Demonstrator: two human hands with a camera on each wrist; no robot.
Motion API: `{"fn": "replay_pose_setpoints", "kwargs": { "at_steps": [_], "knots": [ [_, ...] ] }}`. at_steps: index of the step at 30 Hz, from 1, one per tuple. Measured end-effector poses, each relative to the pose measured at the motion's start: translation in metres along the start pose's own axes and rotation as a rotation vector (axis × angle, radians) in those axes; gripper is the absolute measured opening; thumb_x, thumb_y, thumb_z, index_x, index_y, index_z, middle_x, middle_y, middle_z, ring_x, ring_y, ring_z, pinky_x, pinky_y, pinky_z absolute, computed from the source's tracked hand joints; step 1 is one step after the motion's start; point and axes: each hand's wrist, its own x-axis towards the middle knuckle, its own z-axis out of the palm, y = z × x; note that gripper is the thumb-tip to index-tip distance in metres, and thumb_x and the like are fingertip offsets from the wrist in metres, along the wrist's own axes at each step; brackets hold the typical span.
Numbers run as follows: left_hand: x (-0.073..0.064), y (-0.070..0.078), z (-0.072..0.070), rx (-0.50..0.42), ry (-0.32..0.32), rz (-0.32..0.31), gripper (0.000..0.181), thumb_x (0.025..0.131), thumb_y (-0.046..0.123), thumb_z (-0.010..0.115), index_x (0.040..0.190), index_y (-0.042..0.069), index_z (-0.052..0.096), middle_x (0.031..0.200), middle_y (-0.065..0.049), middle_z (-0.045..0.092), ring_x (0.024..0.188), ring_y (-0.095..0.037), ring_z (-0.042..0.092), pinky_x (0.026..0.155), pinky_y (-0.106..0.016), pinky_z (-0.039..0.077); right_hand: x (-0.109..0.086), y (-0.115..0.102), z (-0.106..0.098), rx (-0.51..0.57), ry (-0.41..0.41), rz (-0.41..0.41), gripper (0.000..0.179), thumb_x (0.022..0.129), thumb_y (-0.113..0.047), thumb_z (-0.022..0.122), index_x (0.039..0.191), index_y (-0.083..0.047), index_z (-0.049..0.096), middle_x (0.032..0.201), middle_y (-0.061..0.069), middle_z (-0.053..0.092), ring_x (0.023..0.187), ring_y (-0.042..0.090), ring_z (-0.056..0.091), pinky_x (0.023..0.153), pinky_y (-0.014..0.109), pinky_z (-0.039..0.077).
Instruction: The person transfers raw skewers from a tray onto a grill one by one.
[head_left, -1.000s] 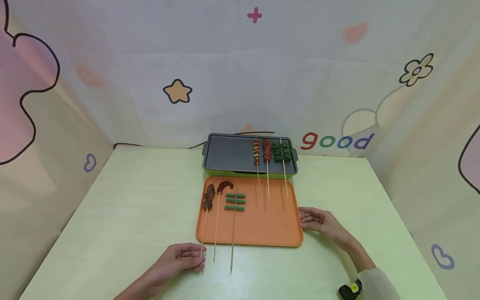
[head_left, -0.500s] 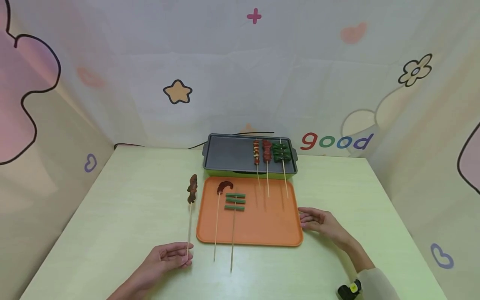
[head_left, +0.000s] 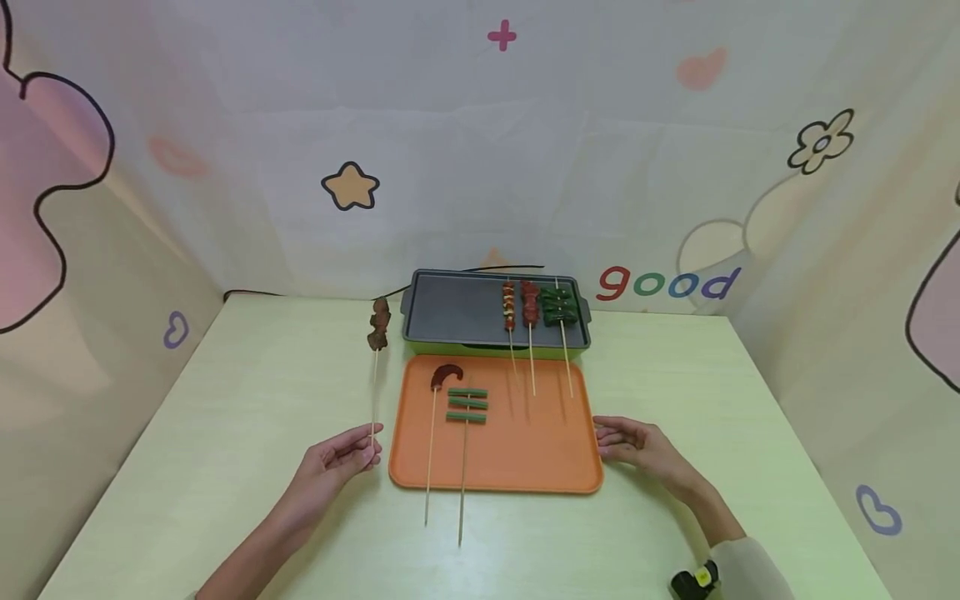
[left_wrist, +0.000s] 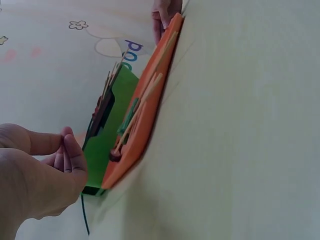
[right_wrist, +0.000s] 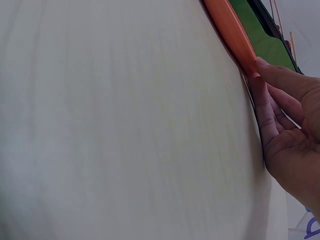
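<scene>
My left hand (head_left: 333,467) pinches the stick of a brown meat skewer (head_left: 379,325) between thumb and fingertips. The meat end is raised off to the left of the grill plate. In the left wrist view the left hand (left_wrist: 45,165) hides most of that skewer. On the orange tray (head_left: 540,454) lie a skewer with a curved dark-red piece (head_left: 446,375) and one with green bean-like pieces (head_left: 467,404). My right hand (head_left: 645,450) grips the tray's right edge, its thumb (right_wrist: 280,77) on the rim and a finger below.
Behind the tray stands a green grill with a grey plate (head_left: 453,308). On its right half rest a small mixed skewer (head_left: 509,304), a red meat skewer (head_left: 530,304) and a green leafy skewer (head_left: 558,308). A printed curtain (head_left: 450,167) encloses the pale table (head_left: 300,358).
My left hand has lifted the brown meat skewer off the tray, moved it left, then forward toward the grill. The right hand has stayed at the tray's edge.
</scene>
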Motion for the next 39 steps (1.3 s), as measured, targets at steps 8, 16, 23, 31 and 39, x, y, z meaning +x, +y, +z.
{"fn": "replay_pose_setpoints", "kwargs": {
  "at_steps": [8,16,23,31,39],
  "knots": [
    [0.025,0.013,0.018,-0.011,-0.013,0.000,0.050,0.104,0.010,0.058,0.150,-0.005,0.045,0.141,-0.017,0.059,0.115,-0.009,0.066,0.101,-0.025,0.053,0.001,0.001,0.002,-0.008,0.006,0.013,0.057,0.099,-0.007,0.065,0.147,0.014,0.043,0.123,0.015,0.068,0.105,0.002,0.066,0.091,0.016,0.055],
    [0.057,0.020,0.029,-0.013,-0.066,0.028,0.047,0.106,0.005,0.052,0.151,-0.003,0.045,0.151,-0.027,0.047,0.117,-0.007,0.065,0.109,-0.032,0.049,0.001,0.001,0.000,-0.023,0.010,-0.003,0.056,0.099,-0.005,0.065,0.146,0.014,0.043,0.126,0.023,0.066,0.105,0.002,0.067,0.091,0.017,0.055],
    [0.085,0.023,0.033,-0.005,-0.073,0.016,0.047,0.108,0.006,0.048,0.153,-0.004,0.041,0.151,-0.028,0.046,0.122,-0.014,0.063,0.115,-0.042,0.044,0.001,0.002,0.000,0.023,0.023,0.002,0.056,0.099,-0.005,0.065,0.147,0.014,0.043,0.121,0.008,0.069,0.105,0.002,0.066,0.091,0.018,0.055],
    [0.096,0.019,0.033,-0.044,-0.050,-0.056,0.046,0.107,0.005,0.048,0.152,-0.004,0.043,0.146,-0.023,0.053,0.117,-0.011,0.063,0.113,-0.039,0.046,0.000,0.005,0.001,0.027,0.012,-0.009,0.056,0.099,-0.004,0.065,0.146,0.016,0.042,0.120,0.003,0.069,0.105,0.002,0.067,0.090,0.017,0.055],
    [0.100,0.018,0.032,-0.045,-0.028,-0.074,0.046,0.107,0.007,0.049,0.152,-0.005,0.043,0.144,-0.026,0.055,0.112,-0.011,0.065,0.109,-0.033,0.050,0.000,0.002,0.002,0.027,0.011,-0.012,0.057,0.099,-0.005,0.065,0.146,0.016,0.042,0.121,0.005,0.069,0.105,0.002,0.066,0.090,0.017,0.055]
  ]
}}
